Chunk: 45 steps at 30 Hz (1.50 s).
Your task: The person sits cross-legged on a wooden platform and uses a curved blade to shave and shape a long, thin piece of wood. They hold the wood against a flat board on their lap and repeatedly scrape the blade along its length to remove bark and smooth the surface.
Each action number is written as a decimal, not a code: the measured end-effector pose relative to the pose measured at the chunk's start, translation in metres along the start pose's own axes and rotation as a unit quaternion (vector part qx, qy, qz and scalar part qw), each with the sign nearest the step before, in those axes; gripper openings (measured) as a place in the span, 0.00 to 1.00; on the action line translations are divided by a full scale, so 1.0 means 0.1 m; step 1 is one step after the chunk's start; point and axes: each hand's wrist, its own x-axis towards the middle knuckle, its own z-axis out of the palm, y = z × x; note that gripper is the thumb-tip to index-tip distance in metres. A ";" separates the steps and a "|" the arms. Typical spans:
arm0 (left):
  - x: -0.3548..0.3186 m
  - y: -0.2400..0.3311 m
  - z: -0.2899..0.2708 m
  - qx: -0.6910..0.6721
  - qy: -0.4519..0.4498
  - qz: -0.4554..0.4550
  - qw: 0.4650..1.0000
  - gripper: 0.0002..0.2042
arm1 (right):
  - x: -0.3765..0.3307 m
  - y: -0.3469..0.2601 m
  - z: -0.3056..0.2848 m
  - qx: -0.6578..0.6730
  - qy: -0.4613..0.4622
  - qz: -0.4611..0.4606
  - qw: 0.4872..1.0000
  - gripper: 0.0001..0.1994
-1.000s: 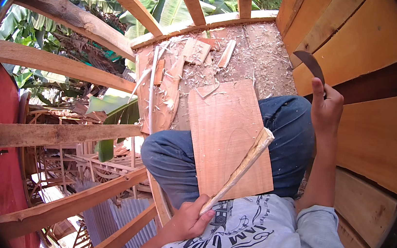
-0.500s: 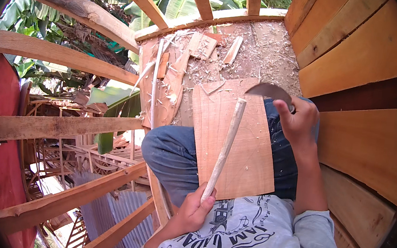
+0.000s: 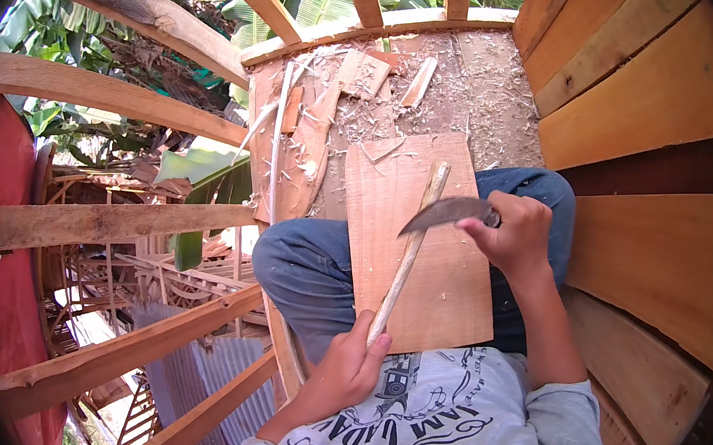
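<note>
My left hand grips the lower end of a pale, peeled wooden stick in front of my shirt. The stick slants up and to the right, over a flat wooden board lying across my lap. In my right hand is a knife with a broad, curved dark blade; my fist hides most of its handle. The blade crosses the upper part of the stick, its point reaching left past it. Whether the edge touches the wood I cannot tell.
Wood shavings litter the plank floor ahead. Offcuts and a long thin pale strip lie beyond my left knee. Wooden rails border the left side; a plank wall stands close on my right.
The knife has come down and left from beyond the stick's tip to lie across its upper part. The stick's top end has risen slightly; my left hand keeps its grip.
</note>
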 end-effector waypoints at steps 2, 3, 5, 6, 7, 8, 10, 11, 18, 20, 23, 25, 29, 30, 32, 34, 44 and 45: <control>-0.03 -0.05 0.02 -0.016 -0.013 0.013 1.000 0.08 | 0.11 0.30 -0.05 0.008 0.028 0.117 0.993 0.35; -0.05 -0.05 0.04 -0.028 -0.020 0.034 0.999 0.08 | 0.14 0.39 -0.12 0.051 0.050 0.197 0.978 0.35; -0.10 -0.12 0.02 -0.057 -0.013 0.028 0.998 0.08 | 0.12 0.40 -0.26 0.086 0.067 0.178 0.978 0.35; -0.07 -0.18 0.00 -0.075 -0.002 0.010 0.997 0.09 | 0.13 0.37 -0.37 0.102 0.077 0.167 0.978 0.35; -0.04 -0.22 0.00 -0.093 0.009 -0.008 0.996 0.09 | 0.11 0.22 -0.41 0.097 0.052 0.141 0.984 0.35; -0.02 -0.24 0.01 -0.124 0.009 -0.004 0.992 0.10 | 0.05 0.03 -0.39 0.091 0.028 0.116 0.989 0.34; 0.02 -0.22 0.03 -0.181 -0.010 0.008 0.983 0.13 | -0.15 -0.30 -0.29 0.038 -0.046 -0.002 0.998 0.33; 0.03 -0.20 0.05 -0.202 -0.028 0.012 0.979 0.13 | -0.23 -0.45 -0.23 0.023 -0.097 -0.034 0.994 0.32; -0.01 -0.23 0.11 -0.276 -0.090 -0.003 0.957 0.15 | -0.05 -0.10 0.14 -0.007 0.044 -0.106 0.993 0.35; -0.08 -0.25 0.16 -0.258 -0.097 0.041 0.960 0.16 | 0.16 0.16 0.16 0.035 0.124 0.061 0.990 0.36; -0.09 -0.25 0.12 -0.256 -0.113 0.084 0.956 0.17 | 0.37 0.62 -0.01 0.183 0.135 0.186 0.956 0.35; -0.08 -0.26 -0.03 -0.395 -0.131 -0.029 0.909 0.19 | 0.33 0.44 -0.20 0.193 0.107 0.160 0.962 0.35; 0.03 -0.32 -0.10 -0.491 -0.195 -0.033 0.848 0.15 | -0.04 -0.33 -0.24 0.104 -0.020 0.034 0.994 0.33; 0.04 -0.30 -0.07 -0.492 -0.216 -0.031 0.843 0.15 | -0.12 -0.48 -0.18 0.055 -0.054 -0.034 0.996 0.33; 0.01 -0.22 -0.04 -0.465 -0.209 -0.033 0.860 0.15 | -0.14 -0.44 -0.09 0.058 -0.040 -0.059 0.996 0.35; 0.01 -0.17 -0.03 -0.439 -0.194 -0.049 0.876 0.19 | 0.00 -0.32 -0.11 0.028 -0.001 -0.097 0.995 0.36; -0.08 -0.33 0.06 -0.406 -0.205 0.012 0.890 0.16 | 0.52 0.40 -0.42 0.170 0.117 0.171 0.963 0.38; -0.06 -0.39 -0.07 -0.479 -0.207 -0.022 0.853 0.15 | 0.42 0.33 -0.46 0.195 0.104 0.154 0.963 0.38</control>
